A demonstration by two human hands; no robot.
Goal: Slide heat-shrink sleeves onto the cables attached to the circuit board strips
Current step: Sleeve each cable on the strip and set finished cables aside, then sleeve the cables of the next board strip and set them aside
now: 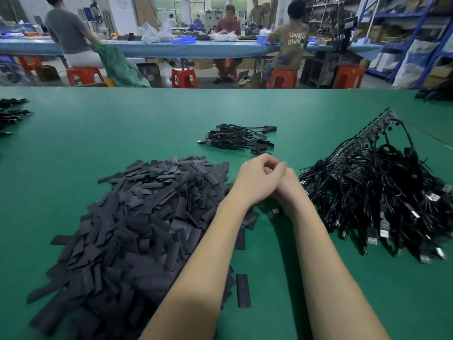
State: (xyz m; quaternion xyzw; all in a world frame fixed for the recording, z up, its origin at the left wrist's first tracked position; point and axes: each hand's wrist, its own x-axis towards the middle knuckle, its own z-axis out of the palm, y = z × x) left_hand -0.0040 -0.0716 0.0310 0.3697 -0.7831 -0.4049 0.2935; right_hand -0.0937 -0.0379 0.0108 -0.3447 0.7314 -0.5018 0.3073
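1. My left hand and my right hand are pressed close together over the desk. My fingers are curled in tight. I may be holding something small between them, but I cannot tell what, because my hands hide it.

2. Just under my wrists a small plug end peeks out. It may belong to a cable I am working on.

3. To my left, just beside my arm, is a big heap of black sleeves. One sleeve lies by itself near my arm.

4. To my right is a big tangle of black cables. They hang from circuit board strips at the far end.

5. Past my hands sits a small bundle of cables. I think these are the finished ones.

6. So I think only a little is done. The finished bundle is small, and the two big piles look nearly full. Lots more to go.
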